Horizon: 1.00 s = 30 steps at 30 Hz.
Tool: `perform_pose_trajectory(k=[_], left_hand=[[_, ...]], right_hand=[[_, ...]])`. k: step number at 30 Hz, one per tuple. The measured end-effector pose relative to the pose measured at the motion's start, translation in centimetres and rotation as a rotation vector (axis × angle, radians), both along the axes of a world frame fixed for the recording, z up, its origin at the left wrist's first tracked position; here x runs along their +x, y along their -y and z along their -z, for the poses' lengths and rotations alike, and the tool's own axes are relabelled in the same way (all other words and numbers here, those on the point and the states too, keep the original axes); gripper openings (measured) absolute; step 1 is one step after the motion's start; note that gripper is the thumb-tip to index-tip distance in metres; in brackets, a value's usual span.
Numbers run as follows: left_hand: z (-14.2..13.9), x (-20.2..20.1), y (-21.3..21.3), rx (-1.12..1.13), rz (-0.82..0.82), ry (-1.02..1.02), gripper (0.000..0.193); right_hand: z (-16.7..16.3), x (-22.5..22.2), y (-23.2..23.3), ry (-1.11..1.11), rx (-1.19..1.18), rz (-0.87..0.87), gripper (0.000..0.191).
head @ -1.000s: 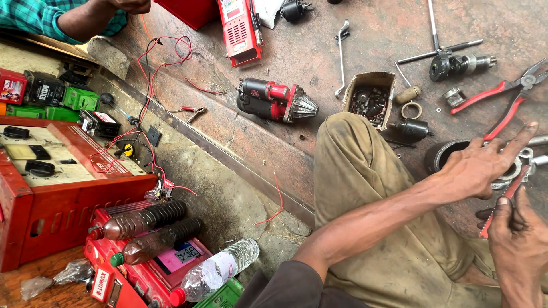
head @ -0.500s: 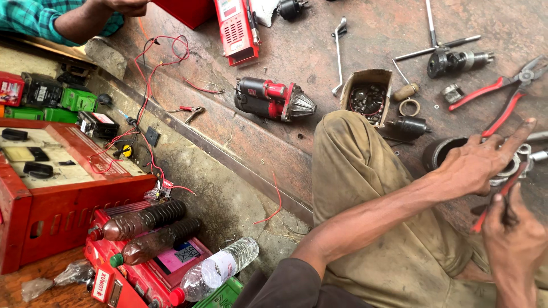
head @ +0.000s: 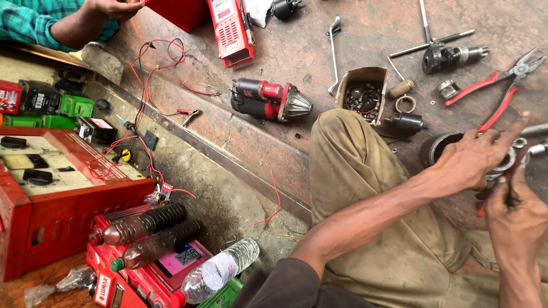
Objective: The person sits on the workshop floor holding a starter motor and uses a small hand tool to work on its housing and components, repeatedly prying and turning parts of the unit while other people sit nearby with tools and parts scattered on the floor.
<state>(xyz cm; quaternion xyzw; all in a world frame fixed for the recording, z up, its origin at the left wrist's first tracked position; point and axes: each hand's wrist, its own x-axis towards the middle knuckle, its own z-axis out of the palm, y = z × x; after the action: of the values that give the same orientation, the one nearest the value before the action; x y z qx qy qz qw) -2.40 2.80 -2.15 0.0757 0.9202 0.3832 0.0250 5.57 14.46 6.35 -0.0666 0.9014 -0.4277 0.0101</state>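
L hand (head: 476, 162) reaches across the knee, fingers spread wide and mostly straight, palm and thumb steadying a shiny silver metal ring-shaped part (head: 502, 165) at the right edge of the rusty metal work floor (head: 365, 34). R hand (head: 516, 214) is closed round a red-handled tool (head: 508, 185), tip aimed at the ring; tool type can't tell, mostly hidden. Just beside, a dark round metal housing (head: 436, 148). Near: red-handled pliers (head: 499, 85), small cardboard box of bolts (head: 362, 94), red and black starter motor (head: 268, 100) toward the floor's middle. To do it well, I'd judge: keep L fingers clear of the tool tip, pin the ring flat, short controlled strokes w/ R hand, not force. Another person's forearm in a green checked sleeve (head: 40, 23) top left.
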Motion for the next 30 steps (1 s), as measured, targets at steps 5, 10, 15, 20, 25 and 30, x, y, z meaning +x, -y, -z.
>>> perform_pose_trajectory(k=[5, 10, 15, 20, 25, 30], left_hand=[[-0.3, -0.6, 0.4, -0.007, 0.029, 0.064, 0.154], [-0.5, -0.1, 0.3, 0.008, 0.003, -0.028, 0.145], [-2.0, 0.1, 1.5, 0.017, 0.015, 0.031, 0.142], [-1.4, 0.1, 0.7, 0.053, -0.008, -0.018, 0.139], [-0.8, 0.1, 1.1, 0.042, 0.009, -0.041, 0.150], [-1.3, 0.2, 0.7, 0.014, 0.026, 0.073, 0.149]], right_hand=[[0.6, 0.9, -0.3, -0.038, 0.193, -0.010, 0.032], [0.4, -1.6, 0.1, 0.030, -0.002, 0.019, 0.033], [-1.9, -0.3, 0.7, -0.145, 0.445, -0.053, 0.033], [-1.0, -1.3, 0.6, 0.038, 0.203, 0.038, 0.036], [-2.6, -1.3, 1.2, -0.181, 0.456, -0.066, 0.030], [-1.7, -0.1, 0.5, -0.058, 0.182, -0.070, 0.031]])
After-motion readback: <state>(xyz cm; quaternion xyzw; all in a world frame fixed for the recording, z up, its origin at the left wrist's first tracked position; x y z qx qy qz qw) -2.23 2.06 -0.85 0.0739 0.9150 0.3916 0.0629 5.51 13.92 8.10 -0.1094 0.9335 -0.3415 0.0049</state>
